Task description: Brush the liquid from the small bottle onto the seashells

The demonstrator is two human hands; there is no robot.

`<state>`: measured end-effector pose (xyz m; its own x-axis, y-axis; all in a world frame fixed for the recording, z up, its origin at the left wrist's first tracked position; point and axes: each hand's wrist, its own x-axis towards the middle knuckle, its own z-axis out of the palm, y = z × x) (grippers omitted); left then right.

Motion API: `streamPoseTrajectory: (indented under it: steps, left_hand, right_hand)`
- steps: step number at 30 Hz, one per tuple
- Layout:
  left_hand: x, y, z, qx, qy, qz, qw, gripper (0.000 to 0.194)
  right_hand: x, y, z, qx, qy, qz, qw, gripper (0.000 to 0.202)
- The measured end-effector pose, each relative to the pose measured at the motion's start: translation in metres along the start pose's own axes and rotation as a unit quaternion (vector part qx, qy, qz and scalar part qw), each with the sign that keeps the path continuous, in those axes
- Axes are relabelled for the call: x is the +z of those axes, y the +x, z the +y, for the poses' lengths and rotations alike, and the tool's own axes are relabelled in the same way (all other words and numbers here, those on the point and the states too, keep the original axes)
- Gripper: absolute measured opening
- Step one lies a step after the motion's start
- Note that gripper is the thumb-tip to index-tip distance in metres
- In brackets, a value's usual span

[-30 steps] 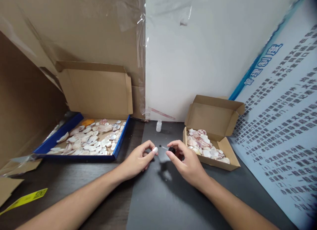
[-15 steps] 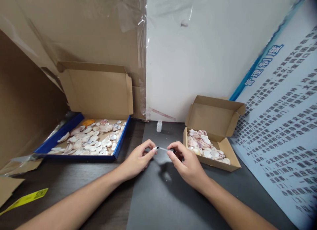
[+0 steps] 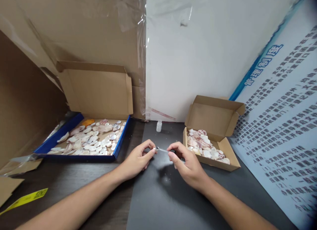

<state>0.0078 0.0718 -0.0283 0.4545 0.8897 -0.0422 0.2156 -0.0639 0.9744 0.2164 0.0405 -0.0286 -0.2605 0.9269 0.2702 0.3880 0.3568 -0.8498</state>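
Over the dark grey mat (image 3: 153, 200), my left hand (image 3: 138, 159) pinches a small piece with a dark spot, too small to name. A thin pale stick (image 3: 162, 150) reaches from this piece to my right hand (image 3: 185, 160), whose thumb and index finger are closed on its right end. Both hands are held close together, fingertips facing. Behind them a small clear bottle (image 3: 158, 126) stands upright near the wall.
On the left is an open blue-edged box (image 3: 115, 154) holding several shells (image 3: 92, 139). An open cardboard box (image 3: 236, 162) with more shells stands at right. A yellow strip (image 3: 27, 198) lies at lower left.
The black end of the stick, visible earlier at my right fingertips, no longer shows. My right fingers have shifted slightly; my left hand is almost unmoved.
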Motion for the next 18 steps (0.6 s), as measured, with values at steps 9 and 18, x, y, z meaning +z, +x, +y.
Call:
streamPoseTrajectory:
  steps: [9, 18]
  left_hand:
    - [0.0000, -0.0003, 0.0021, -0.005, 0.008, 0.001, 1.000, 0.034]
    - [0.0002, -0.0006, 0.0020, -0.007, -0.001, 0.003, 1.000, 0.034]
  right_hand:
    - [-0.0005, 0.0005, 0.0009, 0.008, -0.004, 0.000, 1.000, 0.025]
    - [-0.0006, 0.0000, 0.0000, 0.006, 0.012, -0.013, 1.000, 0.026]
